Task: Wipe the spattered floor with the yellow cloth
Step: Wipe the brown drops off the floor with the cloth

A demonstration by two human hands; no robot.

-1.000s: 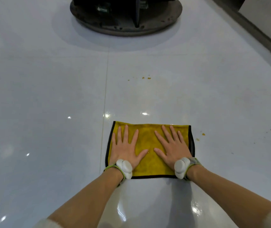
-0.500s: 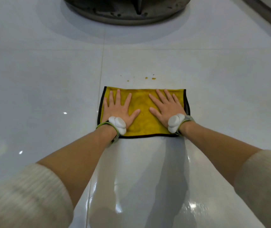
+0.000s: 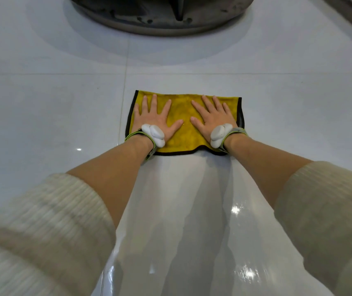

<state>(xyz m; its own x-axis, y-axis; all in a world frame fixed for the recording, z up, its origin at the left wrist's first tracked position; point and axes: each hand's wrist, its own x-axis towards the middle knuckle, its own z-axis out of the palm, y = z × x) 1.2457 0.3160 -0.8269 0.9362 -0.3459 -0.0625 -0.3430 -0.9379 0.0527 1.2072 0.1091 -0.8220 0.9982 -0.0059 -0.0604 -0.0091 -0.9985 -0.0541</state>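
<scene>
Underfoot, glossy white tile floor [image 3: 42, 116]; both hands flat, fingers spread, pressing yellow cloth [image 3: 184, 116]; dark round base [image 3: 160, 20] beyond.

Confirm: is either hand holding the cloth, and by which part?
Nothing held, no grip: left hand and right hand lie flat, fingers spread, on the left and right halves of the yellow cloth.

No legible text, labels, brands, numbers or signs anywhere in the head view; the cloth, the wrist devices and the floor carry no readable markings.
</scene>
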